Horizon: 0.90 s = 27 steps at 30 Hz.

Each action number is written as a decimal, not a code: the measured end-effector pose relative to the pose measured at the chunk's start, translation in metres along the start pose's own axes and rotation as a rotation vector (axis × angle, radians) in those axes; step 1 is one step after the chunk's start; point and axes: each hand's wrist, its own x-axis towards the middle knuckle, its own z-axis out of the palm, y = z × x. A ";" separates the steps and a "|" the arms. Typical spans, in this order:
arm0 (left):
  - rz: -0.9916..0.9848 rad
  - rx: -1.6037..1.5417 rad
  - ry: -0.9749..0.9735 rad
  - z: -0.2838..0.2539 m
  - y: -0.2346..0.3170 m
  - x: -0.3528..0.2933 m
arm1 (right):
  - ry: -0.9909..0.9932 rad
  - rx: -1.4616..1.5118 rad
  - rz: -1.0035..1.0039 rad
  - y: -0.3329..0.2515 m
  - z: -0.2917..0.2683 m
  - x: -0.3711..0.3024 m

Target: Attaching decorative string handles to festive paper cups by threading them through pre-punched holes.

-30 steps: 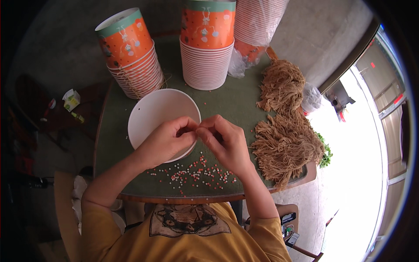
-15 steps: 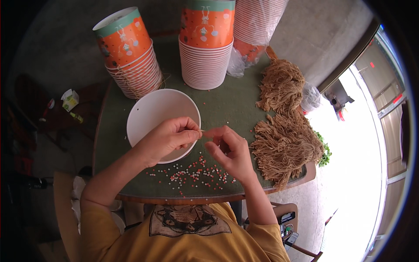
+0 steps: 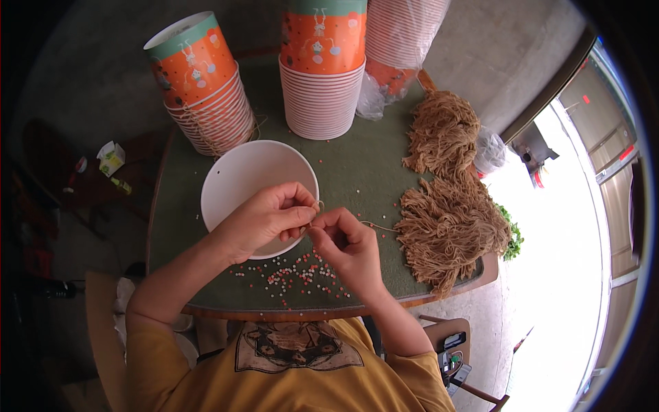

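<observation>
A white paper bucket [image 3: 240,172] stands on the green-covered table with its mouth facing up; a small hole shows in its wall at the far left. My left hand [image 3: 278,216] is over the bucket's right side, its fingers pinched on a thin tan cord that loops up at the fingertips. Fingertips almost meeting those, my right hand [image 3: 350,247] also pinches the cord, just outside the rim. Beyond my right hand, a length of the cord [image 3: 379,226] runs toward a tan bundle. The pinched ends are mostly hidden by my fingers.
Small red and white pellets [image 3: 295,278] lie scattered near the table's front edge. Stacked orange buckets stand at the back left [image 3: 199,75], back middle [image 3: 322,103] and, wrapped in plastic, back right [image 3: 405,34]. Two tan cord bundles [image 3: 446,130] lie along the right edge.
My right hand has moved left and slightly down, closing from a loose, half-open pose into a pinch beside my left fingers. The cord now shows stretching behind it. The left hand barely moved.
</observation>
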 end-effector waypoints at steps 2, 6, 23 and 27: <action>0.012 -0.012 -0.008 -0.001 0.000 0.000 | 0.030 0.019 -0.049 0.003 0.005 -0.001; 0.002 -0.090 0.011 0.000 0.003 -0.001 | 0.073 -0.140 -0.112 0.002 0.007 -0.002; 0.061 -0.043 -0.001 -0.008 0.000 -0.007 | 0.084 -0.473 -0.366 -0.005 0.006 -0.005; 0.041 0.043 0.029 -0.006 0.003 -0.009 | 0.085 -0.616 -0.424 -0.008 0.005 -0.006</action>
